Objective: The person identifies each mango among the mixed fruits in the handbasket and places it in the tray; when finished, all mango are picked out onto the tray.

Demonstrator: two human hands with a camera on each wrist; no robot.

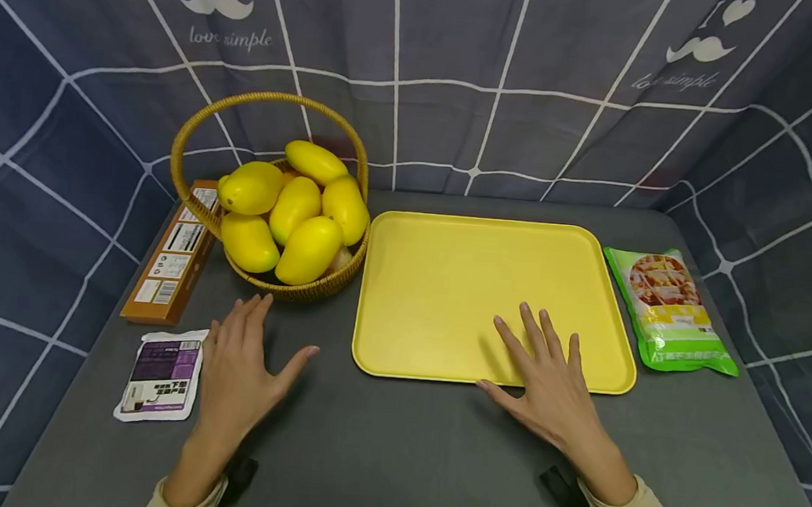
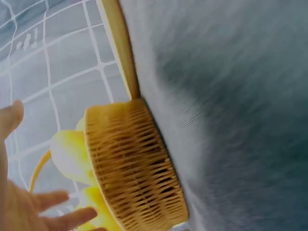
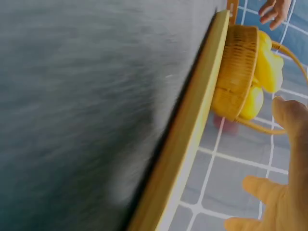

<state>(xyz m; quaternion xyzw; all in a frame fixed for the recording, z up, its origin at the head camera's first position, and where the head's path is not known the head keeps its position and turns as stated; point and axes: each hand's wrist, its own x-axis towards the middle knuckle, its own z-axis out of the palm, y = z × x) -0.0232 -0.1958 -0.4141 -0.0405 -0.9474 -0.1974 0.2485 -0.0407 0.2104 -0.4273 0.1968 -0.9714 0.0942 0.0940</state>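
Observation:
My left hand (image 1: pixel 238 375) is held above the table between a white and purple packet (image 1: pixel 162 375) and the wicker basket (image 1: pixel 333 282). Its fingers are extended, the thumb spread to the right, and it holds nothing. Several yellow mangoes (image 1: pixel 310 251) fill the basket, whose tall handle arches over them. Over the front right edge of the yellow tray (image 1: pixel 446 288) is my right hand (image 1: pixel 555 393), fingers spread and nothing in its grasp. The left wrist view shows the basket's woven side (image 2: pixel 137 168) near the left fingers.
A long brown box (image 1: pixel 171 268) lies left of the basket, partly behind it. Right of the tray lies a green food bag (image 1: pixel 678 312) with a picture on it. A dark checked curtain (image 1: pixel 443 122) encloses the grey table (image 1: pixel 399 457) at the back and sides.

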